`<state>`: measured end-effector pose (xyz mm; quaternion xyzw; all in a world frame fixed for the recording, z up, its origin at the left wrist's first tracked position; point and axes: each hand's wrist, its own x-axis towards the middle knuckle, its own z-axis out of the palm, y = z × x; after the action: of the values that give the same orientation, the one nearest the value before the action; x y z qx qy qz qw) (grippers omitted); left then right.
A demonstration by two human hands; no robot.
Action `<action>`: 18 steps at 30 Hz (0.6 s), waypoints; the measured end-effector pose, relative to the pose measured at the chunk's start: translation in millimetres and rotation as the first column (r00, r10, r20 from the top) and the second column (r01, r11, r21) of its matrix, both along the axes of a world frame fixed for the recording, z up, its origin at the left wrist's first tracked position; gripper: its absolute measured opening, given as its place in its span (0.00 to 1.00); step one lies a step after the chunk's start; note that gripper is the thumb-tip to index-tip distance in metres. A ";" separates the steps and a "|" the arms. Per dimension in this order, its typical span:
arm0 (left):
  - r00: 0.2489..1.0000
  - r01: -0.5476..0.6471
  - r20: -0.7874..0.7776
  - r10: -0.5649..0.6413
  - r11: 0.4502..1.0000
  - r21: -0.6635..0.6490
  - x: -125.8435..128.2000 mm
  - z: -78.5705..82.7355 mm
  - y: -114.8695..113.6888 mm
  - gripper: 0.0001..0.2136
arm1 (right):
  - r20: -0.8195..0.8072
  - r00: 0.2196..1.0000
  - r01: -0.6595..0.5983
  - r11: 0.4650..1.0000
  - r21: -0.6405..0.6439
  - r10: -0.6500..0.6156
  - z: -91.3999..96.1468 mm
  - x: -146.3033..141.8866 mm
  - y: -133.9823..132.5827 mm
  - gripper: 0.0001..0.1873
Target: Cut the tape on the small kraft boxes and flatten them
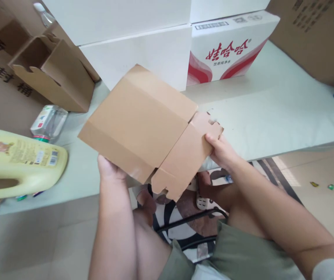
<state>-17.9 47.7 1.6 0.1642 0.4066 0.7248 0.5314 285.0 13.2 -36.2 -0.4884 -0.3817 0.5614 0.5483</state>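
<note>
A small brown cardboard box (pixel 139 116) is held in the air over the near edge of a pale table (pixel 272 112). My left hand (pixel 110 169) grips its near left corner from below, fingers hidden under the card. My right hand (pixel 221 149) pinches the box's open lid flap (pixel 184 155) at its notched right edge. The flap hangs outward toward me.
Another folded brown box (pixel 50 74) stands open at the back left. A yellow plastic jug (pixel 18 163) lies at the left, a clear bottle (pixel 48 122) behind it. White cartons (pixel 143 54) and a red-printed carton (pixel 228 50) line the back. My knees and a patterned floor show below.
</note>
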 end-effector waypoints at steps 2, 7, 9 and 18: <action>0.996 -0.090 0.016 0.089 0.988 0.123 4.5 3.8 -4.1 0.15 | -0.077 0.997 -0.029 0.999 -0.042 0.025 4.6 -5.8 -3.4 0.32; 0.999 0.044 -0.041 -0.036 0.974 0.224 5.2 6.4 -16.4 0.22 | -0.196 0.980 0.036 0.999 -0.034 -0.042 16.8 -18.0 -9.3 0.32; 0.995 0.059 -0.087 -0.054 0.996 0.060 2.1 2.6 -17.8 0.15 | -0.192 0.977 0.086 0.995 -0.057 -0.095 19.3 -19.0 -11.2 0.32; 0.986 0.117 -0.084 -0.144 0.957 -0.266 13.3 10.0 -25.0 0.12 | 0.153 0.862 0.490 0.871 -0.014 -0.483 23.9 128.5 -78.6 0.31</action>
<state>-4.7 22.6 11.6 0.1567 0.5130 0.6191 0.5736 413.5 -65.4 -12.3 -0.6225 -0.2700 0.3778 0.6300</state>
